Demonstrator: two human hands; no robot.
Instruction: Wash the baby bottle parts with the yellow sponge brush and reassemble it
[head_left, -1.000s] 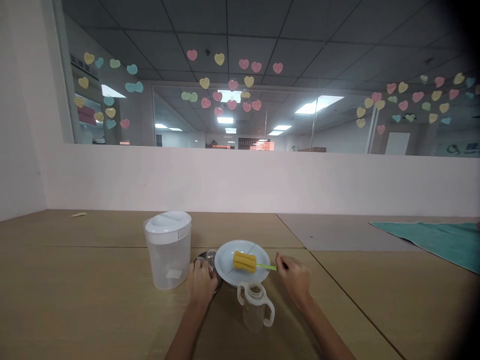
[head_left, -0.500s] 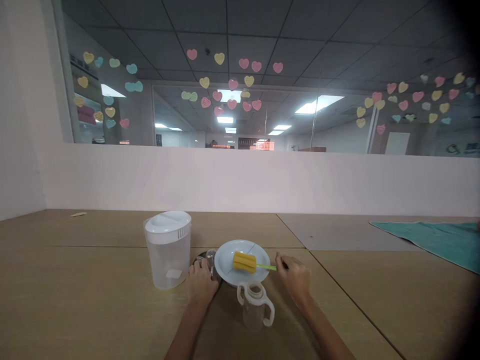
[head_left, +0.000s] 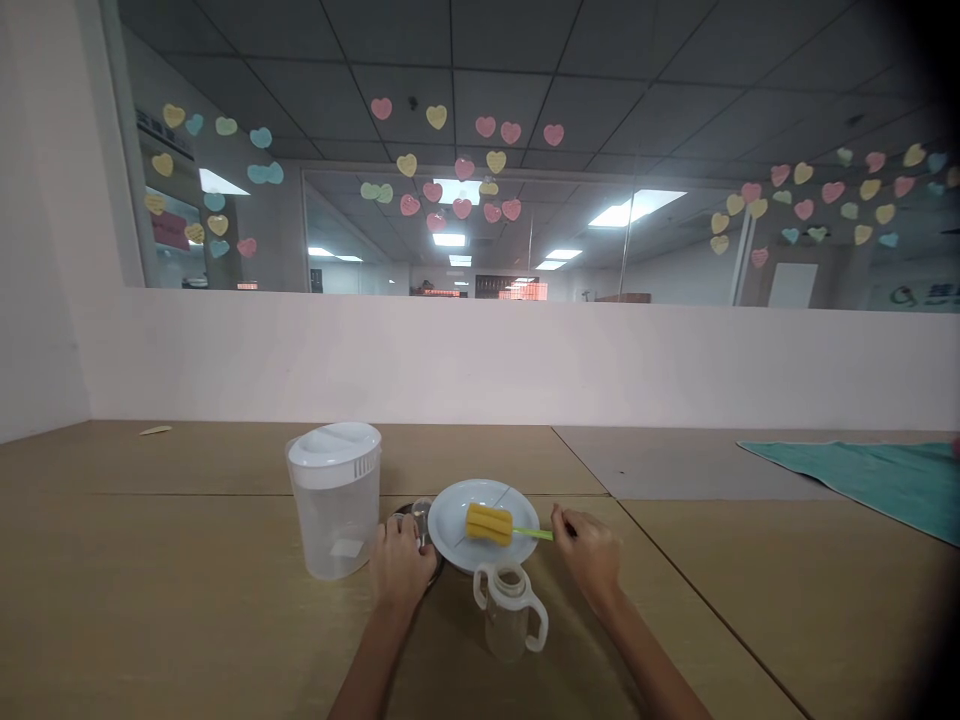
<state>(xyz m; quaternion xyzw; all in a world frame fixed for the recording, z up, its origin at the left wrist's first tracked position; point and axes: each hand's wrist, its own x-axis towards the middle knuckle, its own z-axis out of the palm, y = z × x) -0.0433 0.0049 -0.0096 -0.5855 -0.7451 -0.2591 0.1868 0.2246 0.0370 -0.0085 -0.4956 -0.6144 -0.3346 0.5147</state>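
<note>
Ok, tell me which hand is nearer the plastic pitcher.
Left. The left hand sits just right of the plastic pitcher, not touching it. The right hand is farther right, past the white plate, at the green handle of the sponge brush.

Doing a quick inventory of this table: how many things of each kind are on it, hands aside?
Pitcher: 1
Plate: 1
Sponge brush: 1
Two-handled cup: 1
Towel: 1
Tan strip: 1
Small clear thing at the left hand: 1, kind unclear
Total: 7
</note>
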